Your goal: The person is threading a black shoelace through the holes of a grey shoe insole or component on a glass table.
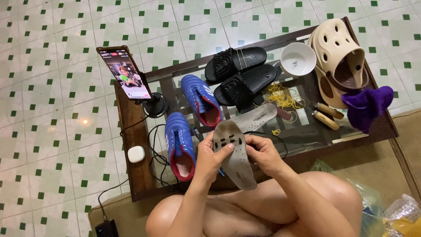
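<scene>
A grey insole (234, 153), worn and dirty with a cluster of small slots near its toe end, is held above the person's knees at the near edge of the tabletop (131, 131). The left hand (212, 156) is closed around the insole's left edge, thumb laid across its face. The right hand (263, 151) is curled on the right edge, fingers pinching it.

Just beyond the hands lies a second, paler insole (256, 116), flat on the glass. Two blue football boots with red lining sit to the left, one (180, 145) beside the left hand, the other (201, 98) farther back. Behind them are two black slides (241, 72), side by side. A phone (125, 72) stands on a stand at the back left with its screen lit, cables trailing from it past a small white case (136, 154).

To the right are a tangle of yellow thread (283, 96), two wooden-handled tools (326, 115), a beige clog (340, 57) and a purple cloth (367, 105). A white bowl (298, 58) stands behind the thread; I cannot tell that anything is in it.
</scene>
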